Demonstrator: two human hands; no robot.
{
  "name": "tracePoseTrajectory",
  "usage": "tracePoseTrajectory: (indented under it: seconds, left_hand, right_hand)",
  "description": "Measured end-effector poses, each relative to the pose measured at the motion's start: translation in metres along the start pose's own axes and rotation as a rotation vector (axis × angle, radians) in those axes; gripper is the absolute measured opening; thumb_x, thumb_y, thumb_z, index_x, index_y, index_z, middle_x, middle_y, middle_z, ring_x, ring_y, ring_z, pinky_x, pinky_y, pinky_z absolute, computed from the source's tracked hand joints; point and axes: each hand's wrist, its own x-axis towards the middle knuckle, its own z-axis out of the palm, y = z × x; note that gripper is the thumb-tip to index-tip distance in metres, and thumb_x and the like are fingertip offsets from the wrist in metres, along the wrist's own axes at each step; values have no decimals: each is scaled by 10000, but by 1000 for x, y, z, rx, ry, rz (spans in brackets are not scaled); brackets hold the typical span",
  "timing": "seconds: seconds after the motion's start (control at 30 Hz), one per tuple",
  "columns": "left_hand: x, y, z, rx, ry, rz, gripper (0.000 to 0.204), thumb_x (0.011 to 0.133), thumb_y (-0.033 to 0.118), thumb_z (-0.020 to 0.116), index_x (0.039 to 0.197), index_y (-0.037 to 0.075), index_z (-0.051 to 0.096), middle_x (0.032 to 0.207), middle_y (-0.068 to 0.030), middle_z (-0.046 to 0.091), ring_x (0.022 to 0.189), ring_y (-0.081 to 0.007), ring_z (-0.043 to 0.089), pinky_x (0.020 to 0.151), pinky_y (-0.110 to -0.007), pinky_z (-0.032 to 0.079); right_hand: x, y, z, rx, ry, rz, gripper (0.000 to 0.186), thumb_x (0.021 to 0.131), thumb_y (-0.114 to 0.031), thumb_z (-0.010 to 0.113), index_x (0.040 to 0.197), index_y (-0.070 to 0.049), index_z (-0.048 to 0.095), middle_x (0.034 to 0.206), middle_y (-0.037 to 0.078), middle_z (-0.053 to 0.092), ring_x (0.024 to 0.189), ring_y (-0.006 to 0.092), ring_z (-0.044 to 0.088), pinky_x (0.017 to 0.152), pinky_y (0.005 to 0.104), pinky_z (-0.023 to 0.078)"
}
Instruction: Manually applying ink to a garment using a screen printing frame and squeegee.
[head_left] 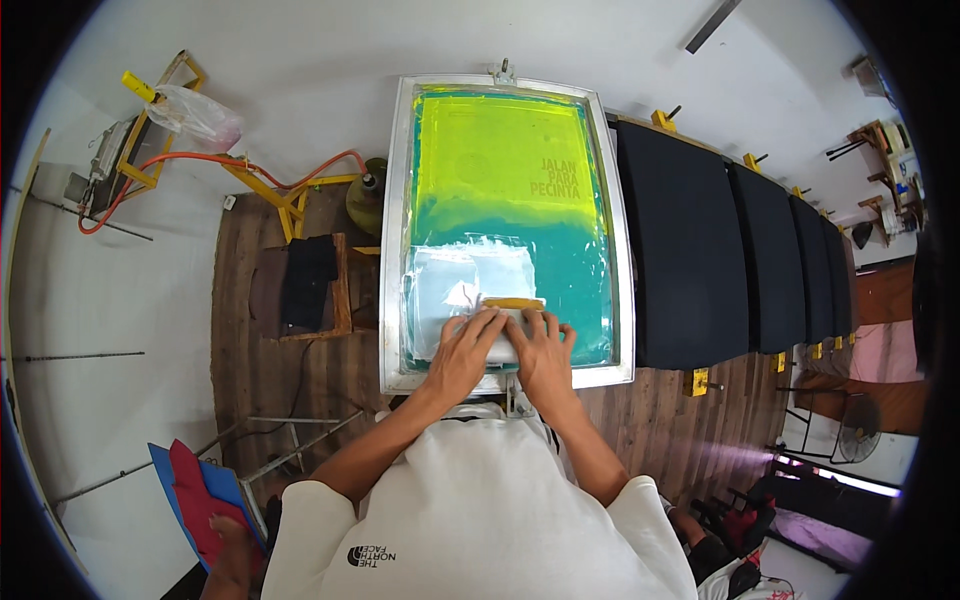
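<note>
Both my hands are closed on a squeegee (513, 303), whose amber-brown edge shows just beyond my fingertips. My left hand (467, 350) grips its left part and my right hand (540, 350) its right part; the fingers cover much of the tool. It rests over the near end of a screen-printing frame (622, 300) with a pale metal rim. The mesh (570, 260) is teal, with yellow-green over its far half and lettering at the right. White ink (480, 262) is smeared across the near left, around the squeegee.
Black padded boards (685, 240) stand in a row to the right, with yellow brackets (697, 382). A dark cloth lies on a wooden stand (345, 290) at left, near an orange hose (200, 155). Another person's hand (230, 540) is by red and blue sheets, lower left.
</note>
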Motion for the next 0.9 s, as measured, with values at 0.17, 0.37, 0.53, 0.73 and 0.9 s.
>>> tracePoseTrajectory:
  seconds: [0.17, 0.37, 0.53, 0.73, 0.9]
  left_hand:
    - [-2, -8, 12, -121, -3, -31, 664, 749, -116, 574, 1391, 19, 470, 1400, -158, 502, 1327, -302, 474, 1095, -458, 336]
    - [-18, -18, 17, -141, -60, -80, 738, 690, -121, 612, 1396, -4, 432, 1428, -175, 459, 1337, -332, 446, 1127, -444, 331]
    - [-32, -10, 6, -201, -112, -123, 774, 666, -147, 618, 1402, -2, 429, 1412, -181, 477, 1340, -343, 436, 1123, -432, 331]
    - [-24, 3, -20, -216, -182, -142, 692, 718, -112, 626, 1379, -18, 444, 1383, -192, 497, 1309, -350, 466, 1116, -434, 340]
    - [-3, 7, -41, -128, -103, -101, 614, 735, -90, 626, 1333, -40, 492, 1338, -213, 528, 1263, -356, 506, 1090, -436, 364]
  right_hand:
    - [0, 2, 13, -84, 38, 17, 513, 805, 16, 576, 1307, -92, 581, 1324, 176, 511, 1221, 344, 467, 976, 533, 338]
    - [-1, -8, 28, -292, 15, -108, 435, 863, -124, 567, 1293, -63, 589, 1285, 156, 524, 1205, 312, 477, 963, 504, 368]
    - [-6, -23, 14, -352, -70, -174, 373, 848, -151, 580, 1197, -22, 614, 1152, 128, 551, 1110, 276, 495, 949, 484, 376]
    - [2, -20, -6, -168, -120, -122, 326, 843, -107, 571, 1157, -55, 640, 1127, 125, 573, 1106, 261, 514, 926, 493, 357]
    - [23, -12, -23, -44, -114, -107, 453, 806, -11, 567, 1244, -109, 633, 1187, 126, 575, 1147, 272, 512, 940, 516, 338]
